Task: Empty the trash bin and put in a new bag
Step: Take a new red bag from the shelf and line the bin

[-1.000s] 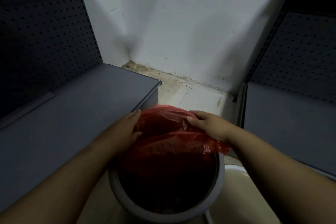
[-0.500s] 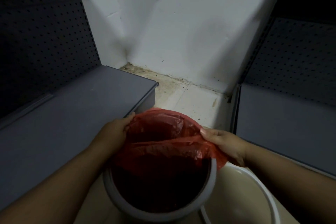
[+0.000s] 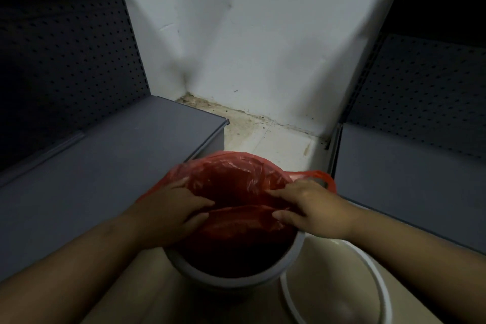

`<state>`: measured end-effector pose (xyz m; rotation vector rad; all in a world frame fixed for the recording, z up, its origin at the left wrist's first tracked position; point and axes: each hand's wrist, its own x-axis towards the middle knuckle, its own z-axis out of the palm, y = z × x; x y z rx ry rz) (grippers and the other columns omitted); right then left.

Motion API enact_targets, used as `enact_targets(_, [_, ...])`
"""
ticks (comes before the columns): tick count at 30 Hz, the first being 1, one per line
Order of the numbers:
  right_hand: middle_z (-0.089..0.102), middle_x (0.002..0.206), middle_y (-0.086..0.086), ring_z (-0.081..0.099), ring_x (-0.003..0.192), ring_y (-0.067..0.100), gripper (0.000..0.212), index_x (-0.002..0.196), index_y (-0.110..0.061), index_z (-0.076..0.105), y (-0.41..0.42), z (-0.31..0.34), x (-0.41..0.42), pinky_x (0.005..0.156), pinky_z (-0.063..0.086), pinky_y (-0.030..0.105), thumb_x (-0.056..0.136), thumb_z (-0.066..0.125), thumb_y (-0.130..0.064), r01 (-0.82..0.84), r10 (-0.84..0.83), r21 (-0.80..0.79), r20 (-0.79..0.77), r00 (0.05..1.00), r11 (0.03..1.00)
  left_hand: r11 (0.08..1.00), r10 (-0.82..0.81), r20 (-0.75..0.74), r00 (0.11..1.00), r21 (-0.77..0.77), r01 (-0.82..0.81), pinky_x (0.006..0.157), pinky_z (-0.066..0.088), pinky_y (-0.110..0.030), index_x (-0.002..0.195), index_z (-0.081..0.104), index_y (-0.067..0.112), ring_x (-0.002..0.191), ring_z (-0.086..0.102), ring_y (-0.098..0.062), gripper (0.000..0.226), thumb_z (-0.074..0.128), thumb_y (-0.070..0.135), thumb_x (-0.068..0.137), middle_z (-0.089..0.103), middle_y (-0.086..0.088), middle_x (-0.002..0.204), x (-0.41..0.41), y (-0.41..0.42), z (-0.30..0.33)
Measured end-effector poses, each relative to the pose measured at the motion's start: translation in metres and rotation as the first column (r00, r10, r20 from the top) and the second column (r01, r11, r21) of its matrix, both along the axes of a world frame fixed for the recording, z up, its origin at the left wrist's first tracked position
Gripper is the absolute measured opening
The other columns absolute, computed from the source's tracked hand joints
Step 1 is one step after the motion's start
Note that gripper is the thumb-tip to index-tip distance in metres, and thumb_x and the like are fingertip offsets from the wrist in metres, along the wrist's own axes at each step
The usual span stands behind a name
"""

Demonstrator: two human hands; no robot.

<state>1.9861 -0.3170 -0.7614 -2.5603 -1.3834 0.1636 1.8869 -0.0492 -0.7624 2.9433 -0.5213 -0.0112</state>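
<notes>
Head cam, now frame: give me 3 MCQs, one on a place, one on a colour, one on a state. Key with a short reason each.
1. Where is the white basin relative to the trash bin?
A. on the person's right of it
B. on the grey shelf
C. inside it

2. What colour is the bag at the bin's mouth?
A. black
B. red
C. blue

3. What is the state of the bag?
A. tied shut and lying on the floor
B. held at its mouth by both hands
C. folded flat on a shelf

Key:
1 A, the basin's rim sits beside the bin on the right.
2 B, the plastic is clearly red.
3 B, the left hand and right hand both pinch the bag's edge over the bin.
</notes>
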Motion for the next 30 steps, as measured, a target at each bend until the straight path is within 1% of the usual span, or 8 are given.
enact_targets(3, [0.061,0.09,-0.009,0.052,0.083,0.006,0.056,0.106,-0.026,0.069,-0.006,0.006,-0.002,0.084,0.046,0.034,0.074,0.051,-0.068,-0.075,0.073,-0.028,-0.055,0.996,0.997,0.999,-0.003,0.008,1.0,0.036,0.002,0.093,0.021,-0.01,0.129,0.047,0.037,0.104,0.045,0.004,0.092,0.007,0.084,0.061,0.056,0.02,0.115,-0.024,0.001,0.006])
enact_targets(6, [0.057,0.081,-0.007,0.053,0.076,0.008,0.049,0.081,-0.026,0.069,-0.013,0.007,-0.008,0.071,0.046,0.028,0.072,0.054,-0.071,-0.176,0.176,0.012,-0.077,0.981,0.984,0.997,-0.041,0.067,0.997,0.072,0.037,0.073,0.04,-0.008,0.106,0.055,0.041,0.08,0.059,0.003,0.053,0.024,0.074,0.08,0.063,0.022,0.088,-0.046,0.004,0.004])
enact_targets(8, [0.055,0.074,-0.007,0.051,0.067,0.008,0.04,0.073,-0.024,0.064,-0.018,0.009,-0.016,0.062,0.038,0.018,0.08,0.055,-0.062,-0.256,0.252,0.034,0.09,0.964,0.966,0.997,-0.073,0.124,0.99,0.023,0.071,0.064,0.046,-0.018,0.097,0.052,0.038,0.071,0.06,-0.004,0.032,0.031,0.061,0.087,0.063,0.016,0.08,-0.061,0.005,-0.003])
enact_targets(14, [0.059,0.066,-0.003,0.049,0.06,0.014,0.024,0.075,-0.022,0.05,-0.035,-0.005,-0.04,0.064,0.035,0.023,0.093,0.044,-0.037,-0.475,0.389,0.053,0.497,0.776,0.879,0.968,-0.251,0.391,0.886,0.106,0.227,0.05,0.045,-0.024,0.102,0.057,0.026,0.054,0.056,-0.017,0.022,0.055,0.018,0.082,0.064,0.002,0.066,-0.096,-0.005,-0.017])
enact_targets(20, [0.067,0.075,-0.009,0.059,0.067,0.009,0.041,0.08,-0.027,0.07,-0.057,-0.035,-0.041,0.064,0.05,0.022,0.097,0.033,-0.036,-0.42,0.446,-0.156,0.414,0.794,0.894,0.944,-0.315,0.199,0.928,0.167,0.284,0.062,0.051,-0.019,0.097,0.066,0.028,0.069,0.065,-0.009,0.02,0.047,0.027,0.09,0.07,0.009,0.081,-0.109,-0.004,-0.033])
enact_targets(23, [0.068,0.074,-0.012,0.059,0.067,0.005,0.041,0.08,-0.029,0.069,-0.059,-0.035,-0.038,0.063,0.047,0.017,0.096,0.034,-0.043,-0.32,0.335,-0.099,0.296,0.895,0.942,0.987,-0.154,0.112,0.982,0.057,0.148,0.05,0.048,-0.017,0.08,0.064,0.035,0.065,0.061,0.0,0.023,0.046,0.048,0.087,0.066,0.017,0.073,-0.107,-0.004,-0.029])
enact_targets(26, [0.057,0.051,-0.007,0.049,0.044,0.006,0.059,0.055,-0.024,0.054,-0.047,-0.023,-0.034,0.047,0.034,0.014,0.098,0.023,-0.05,-0.084,0.033,0.197,0.249,0.968,0.977,0.956,0.121,0.221,0.968,-0.29,-0.053,0.046,0.035,-0.007,0.064,0.051,0.029,0.051,0.048,0.008,0.046,0.026,0.055,0.092,0.051,0.02,0.051,-0.095,-0.02,-0.01])
enact_targets(30, [0.049,0.065,-0.009,0.05,0.06,0.011,0.042,0.064,-0.023,0.052,-0.01,-0.004,-0.027,0.054,0.036,0.02,0.092,0.032,-0.046,0.167,-0.242,0.323,0.205,0.948,0.931,0.86,0.391,0.278,0.877,-0.45,-0.241,0.066,0.032,-0.007,0.079,0.057,0.026,0.073,0.043,0.006,0.032,0.035,0.046,0.088,0.047,0.018,0.077,-0.054,-0.04,0.005])
